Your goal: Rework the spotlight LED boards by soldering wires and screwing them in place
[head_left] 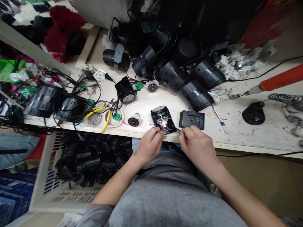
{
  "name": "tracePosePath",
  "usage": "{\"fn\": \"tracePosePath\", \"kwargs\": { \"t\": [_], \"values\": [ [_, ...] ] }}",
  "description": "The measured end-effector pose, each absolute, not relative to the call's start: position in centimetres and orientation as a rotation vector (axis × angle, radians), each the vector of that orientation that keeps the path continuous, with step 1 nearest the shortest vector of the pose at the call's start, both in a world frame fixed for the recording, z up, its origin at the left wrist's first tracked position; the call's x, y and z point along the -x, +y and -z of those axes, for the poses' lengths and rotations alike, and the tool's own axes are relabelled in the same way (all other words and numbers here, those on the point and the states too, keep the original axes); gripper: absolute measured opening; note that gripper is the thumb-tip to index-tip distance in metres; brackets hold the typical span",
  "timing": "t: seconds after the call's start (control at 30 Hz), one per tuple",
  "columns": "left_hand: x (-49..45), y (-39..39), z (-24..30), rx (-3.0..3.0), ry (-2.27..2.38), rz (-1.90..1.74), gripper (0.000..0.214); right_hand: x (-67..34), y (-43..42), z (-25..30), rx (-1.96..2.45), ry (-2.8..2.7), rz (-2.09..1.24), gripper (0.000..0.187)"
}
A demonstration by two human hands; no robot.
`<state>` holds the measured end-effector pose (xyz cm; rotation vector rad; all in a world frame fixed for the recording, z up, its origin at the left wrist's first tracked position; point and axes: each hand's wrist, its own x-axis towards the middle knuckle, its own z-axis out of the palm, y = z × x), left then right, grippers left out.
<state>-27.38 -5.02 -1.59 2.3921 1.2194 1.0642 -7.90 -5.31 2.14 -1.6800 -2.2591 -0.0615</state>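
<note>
A small black plastic housing (155, 119) lies open near the front edge of the workbench, with a white part and red and blue wires (163, 124) showing inside. My left hand (150, 143) is closed, thumb and fingers pinching the housing's near edge. At the housing's right corner, my right hand (199, 145) is closed on a thin black cable (178, 129) that runs into it. The fingertips of that hand are partly hidden. Just beyond my right hand lies a black rectangular cover (191, 119), apart from the housing.
Yellow-handled pliers (96, 111), a round motor-like part (134, 119) and a green circuit board (116, 117) lie to the left. Black cylindrical lamp housings (197, 96) crowd the back. An orange-handled tool (281, 78) reaches in from the right. Below stands a white crate (62, 197) of black parts.
</note>
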Motion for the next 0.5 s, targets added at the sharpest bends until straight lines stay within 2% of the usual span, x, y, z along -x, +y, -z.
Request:
{"fn": "tracePosePath", "kwargs": {
  "t": [0.07,0.2,0.5],
  "values": [
    [27.4,-4.9,1.4,-2.405,1.218,-1.031,0.016,8.0,-5.2,-2.5,1.681,-2.313,0.044,0.025],
    [27.5,-4.8,1.2,-2.432,1.193,-0.989,0.017,7.9,-4.9,-3.2,1.586,-2.413,-0.029,0.037],
    [27.4,-4.7,0.7,-2.477,1.168,-0.886,0.018,8.4,-3.4,-4.2,1.708,-2.557,-0.258,0.024]
  ]
}}
